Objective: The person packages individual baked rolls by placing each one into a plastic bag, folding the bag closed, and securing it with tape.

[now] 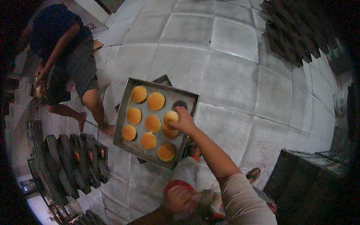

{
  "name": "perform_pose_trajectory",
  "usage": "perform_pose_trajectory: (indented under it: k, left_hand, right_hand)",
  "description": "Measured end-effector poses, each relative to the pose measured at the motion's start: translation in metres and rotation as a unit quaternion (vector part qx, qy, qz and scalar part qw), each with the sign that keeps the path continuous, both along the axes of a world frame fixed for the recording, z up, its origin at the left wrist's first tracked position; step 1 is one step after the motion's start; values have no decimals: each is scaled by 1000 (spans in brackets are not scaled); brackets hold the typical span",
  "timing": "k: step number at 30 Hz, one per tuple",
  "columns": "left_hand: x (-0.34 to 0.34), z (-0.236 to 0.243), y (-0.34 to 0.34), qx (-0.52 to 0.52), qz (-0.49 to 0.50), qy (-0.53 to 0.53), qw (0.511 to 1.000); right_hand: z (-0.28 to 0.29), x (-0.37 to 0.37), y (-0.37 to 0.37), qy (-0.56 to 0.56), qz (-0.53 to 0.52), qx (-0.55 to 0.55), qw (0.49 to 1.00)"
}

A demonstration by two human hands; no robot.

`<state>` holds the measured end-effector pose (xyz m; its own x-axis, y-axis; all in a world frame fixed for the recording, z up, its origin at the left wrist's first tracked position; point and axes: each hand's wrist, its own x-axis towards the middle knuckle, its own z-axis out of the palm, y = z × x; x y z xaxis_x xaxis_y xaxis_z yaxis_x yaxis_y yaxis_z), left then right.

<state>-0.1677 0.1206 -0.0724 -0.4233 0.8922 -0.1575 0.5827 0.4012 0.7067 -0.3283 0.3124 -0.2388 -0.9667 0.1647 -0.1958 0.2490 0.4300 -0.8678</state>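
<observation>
A square metal baking tray [161, 85] holds several round golden buns [152, 123] in rough rows. My right hand [183, 120] reaches over the tray's right side, its fingers closed round one bun [171, 117]. Another bun [170, 132] lies partly hidden beneath that hand. A dark round patch [180, 105] shows on the tray just beyond my fingertips. Low in the view, my left hand [180, 200] is dim and smeared by motion, close to my grey trouser leg with its red band. Whether it holds anything is hard to make out.
A person [67, 48] in dark clothes stands barefoot at the left. Stacked dark trays [71, 161] stand at lower left, with more stacked trays [296, 30] at upper right. A dark box-like block [300, 183] is at lower right. Grey tiles [232, 78] cover the floor.
</observation>
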Motion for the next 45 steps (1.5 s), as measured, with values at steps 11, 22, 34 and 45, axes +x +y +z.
perform_pose_trajectory:
  k: [11, 22, 34, 45]
  left_hand:
    - [12, 6, 17, 42, 11, 60, 997]
    - [20, 1, 30, 62, 20, 68, 996]
    - [60, 26, 40, 49, 159, -99, 981]
    - [128, 123, 27, 107, -126, -129, 978]
  right_hand:
    - [24, 62, 36, -185, 309, 152, 920]
    - [116, 98, 55, 4, 14, -371, 929]
    - [244, 403, 39, 21, -378, -518, 767]
    - [345, 444, 23, 227, -314, -341, 856]
